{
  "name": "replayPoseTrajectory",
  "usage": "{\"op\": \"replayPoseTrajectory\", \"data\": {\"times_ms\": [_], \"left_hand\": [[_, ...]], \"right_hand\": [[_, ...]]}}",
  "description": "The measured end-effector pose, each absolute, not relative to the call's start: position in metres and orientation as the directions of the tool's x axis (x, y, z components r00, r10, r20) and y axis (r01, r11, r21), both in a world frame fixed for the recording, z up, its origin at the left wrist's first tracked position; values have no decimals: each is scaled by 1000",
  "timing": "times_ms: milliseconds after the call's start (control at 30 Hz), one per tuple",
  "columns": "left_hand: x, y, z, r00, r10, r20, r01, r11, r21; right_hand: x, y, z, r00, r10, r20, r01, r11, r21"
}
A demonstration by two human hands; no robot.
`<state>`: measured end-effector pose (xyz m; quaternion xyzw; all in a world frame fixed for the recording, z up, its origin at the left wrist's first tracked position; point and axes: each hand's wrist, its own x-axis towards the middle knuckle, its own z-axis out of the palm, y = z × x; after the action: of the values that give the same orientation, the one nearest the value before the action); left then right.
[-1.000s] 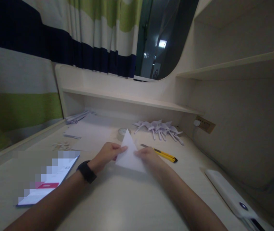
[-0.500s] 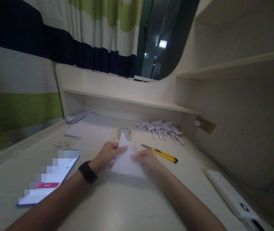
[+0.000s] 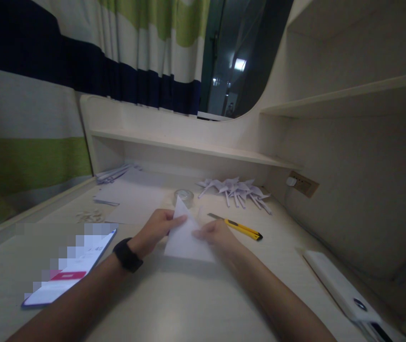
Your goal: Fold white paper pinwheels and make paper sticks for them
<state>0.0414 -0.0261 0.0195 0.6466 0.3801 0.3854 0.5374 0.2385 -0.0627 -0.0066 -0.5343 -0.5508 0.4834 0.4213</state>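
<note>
A white sheet of paper (image 3: 185, 244), seen as a triangle with its point away from me, is held between both hands above the desk. My left hand (image 3: 157, 230) grips its left edge, the thumb lying on top; a black band circles that wrist. On the right slanting edge, my right hand (image 3: 219, 235) pinches the paper between thumb and fingers. Just beyond the paper's tip lies a roll of clear tape (image 3: 184, 195), partly covered by it. A yellow utility knife (image 3: 242, 229) with its blade out rests right of my right hand.
Several white paper pinwheels (image 3: 236, 189) lie at the back right. Stacked white sheets (image 3: 135, 192) and rolled paper sticks (image 3: 115, 174) are at the back left, near a small pile of pale bits (image 3: 91, 216). A lit tablet (image 3: 78, 266) lies left, a white device (image 3: 338, 285) right.
Both hands hold the paper in nearly the same pose. The whole view has shifted very slightly.
</note>
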Motion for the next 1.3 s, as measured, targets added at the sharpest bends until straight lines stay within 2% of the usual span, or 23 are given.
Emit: {"op": "replayPoseTrajectory", "data": {"times_ms": [200,367,467,667,867,1133,1300], "left_hand": [[41,-27,22,465,881,91,-14,-96,995],[42,-27,22,344,932,116,67,-147,987],[40,-25,22,330,938,108,50,-132,990],[34,-18,23,257,962,94,31,-106,994],[33,-17,23,300,952,61,6,-66,998],[33,-15,22,215,971,108,50,-121,991],[32,-16,22,263,962,70,33,-81,996]], "right_hand": [[234,-65,-8,-74,995,-64,185,-49,-982],[228,-70,-6,-163,983,-82,175,-53,-983],[226,-74,0,-161,981,-106,189,-75,-979],[227,-76,8,-224,965,-138,265,-76,-961],[229,-76,13,-289,948,-137,393,-13,-919],[233,-76,16,-349,923,-160,520,48,-853],[233,-76,20,-349,917,-193,553,35,-832]]}}
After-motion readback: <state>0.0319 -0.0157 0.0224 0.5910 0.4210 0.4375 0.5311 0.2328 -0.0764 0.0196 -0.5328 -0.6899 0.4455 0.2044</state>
